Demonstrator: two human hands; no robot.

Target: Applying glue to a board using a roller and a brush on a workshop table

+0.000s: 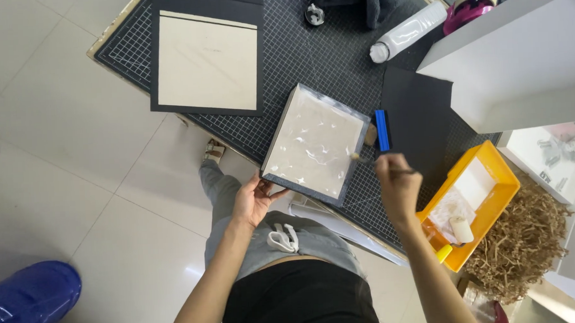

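Observation:
A square board (312, 145) with a wet, glossy coat of white glue lies tilted at the near edge of a black gridded cutting mat (322, 52). My left hand (254, 198) touches the board's near left corner, fingers spread under its edge. My right hand (396, 183) grips a thin brush (367, 159) whose bristle tip rests on the board's right edge. A blue scraper (382, 129) lies just right of the board on a black sheet (420, 122).
A pale board on black card (207, 59) lies at the mat's far left. A white glue bottle (407, 31) lies at the back. A yellow tray (477, 199) with a small roller sits to the right, next to shredded brown paper (526, 242). White box (520, 64) at right.

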